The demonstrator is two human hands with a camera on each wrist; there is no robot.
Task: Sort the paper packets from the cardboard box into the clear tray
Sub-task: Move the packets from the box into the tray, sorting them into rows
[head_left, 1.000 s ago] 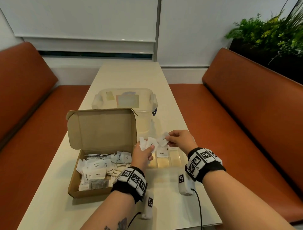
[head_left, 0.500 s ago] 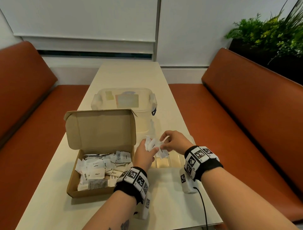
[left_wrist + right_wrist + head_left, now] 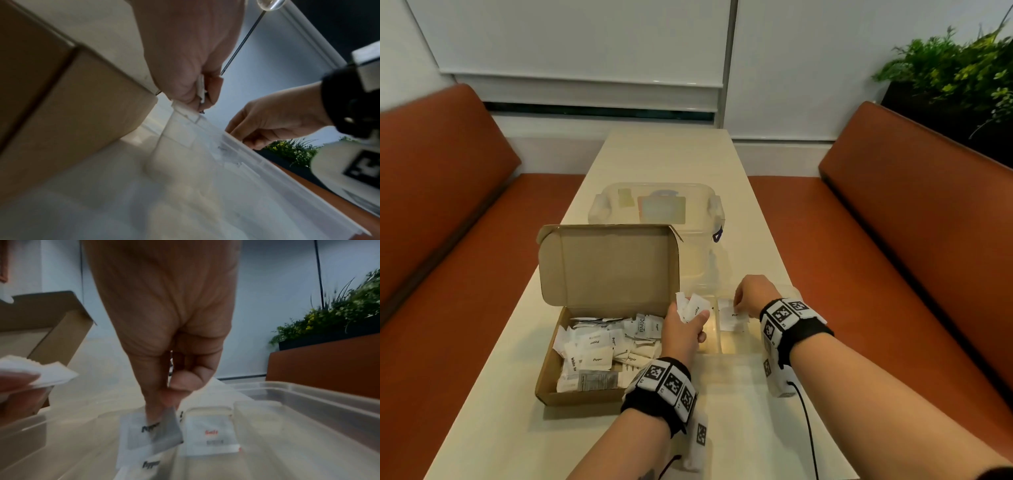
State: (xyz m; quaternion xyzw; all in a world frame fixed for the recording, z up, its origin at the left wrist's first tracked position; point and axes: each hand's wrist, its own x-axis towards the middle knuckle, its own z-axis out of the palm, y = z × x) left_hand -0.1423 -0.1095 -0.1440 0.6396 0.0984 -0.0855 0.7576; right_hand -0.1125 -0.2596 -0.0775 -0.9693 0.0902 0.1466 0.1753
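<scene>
From the head view we see the open box point(image 3: 585, 342) of packets point(image 3: 599, 346) on the table point(image 3: 667, 154), its lid raised toward us. Behind it stands a lidded tub point(image 3: 654, 205); benches and a plant flank the table. The tray point(image 3: 722, 346) lies just right of the box. Our left hand point(image 3: 683, 330) reaches over the tray's near-left part, fingers curled round a small bunch point(image 3: 693, 308) of packets. Our right hand point(image 3: 755, 294) hangs palm-down over the tray, fingertips at a pepper packet point(image 3: 731, 313).

From the left wrist we see the left hand point(image 3: 189, 53) gripping the bunch point(image 3: 200, 91) edge-on, the box wall point(image 3: 72, 113) beside it, the tray rim point(image 3: 246, 146) below, and the right hand point(image 3: 273, 120) beyond.

From the right wrist we see the right hand point(image 3: 164, 321) pointing down, thumb and forefinger pinching the pepper packet point(image 3: 152, 433) low inside the tray point(image 3: 308, 395). Another pepper packet lies under it; a salt packet point(image 3: 211, 434) lies in the next compartment. At left, the bunch point(image 3: 41, 373) shows blurred before the box point(image 3: 41, 318).
</scene>
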